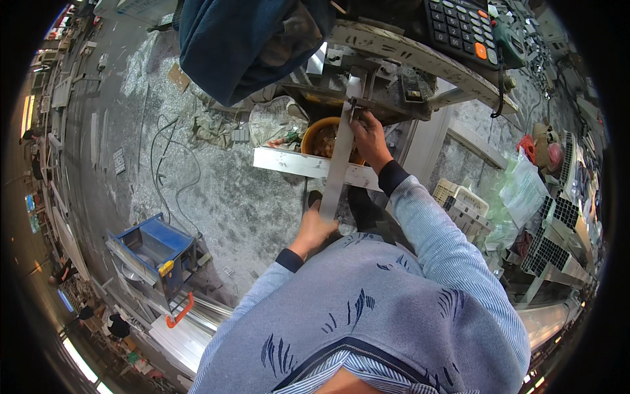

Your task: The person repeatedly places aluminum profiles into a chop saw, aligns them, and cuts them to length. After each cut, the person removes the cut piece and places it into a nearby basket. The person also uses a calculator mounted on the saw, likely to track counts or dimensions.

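1. From the head view, I see the long metal strip [339, 161] running away from my body, its near end low in front of me, its far part by the metal fixture [387, 113].
2. My left hand [317, 230] is closed around the near end.
3. My right hand [372, 141] is partly curled, fingertips at the strip's right edge; I can't tell whether they pinch the strip or the small dark part beside it.
4. The strip crosses above the white bar [282, 161] and the yellow bucket [306, 142]; contact with the bar is unclear.
5. I judge the step in hand as lining up the strip at the fixture.
6. Next, I'd say, calls for a steady left hand and small right-hand adjustments.
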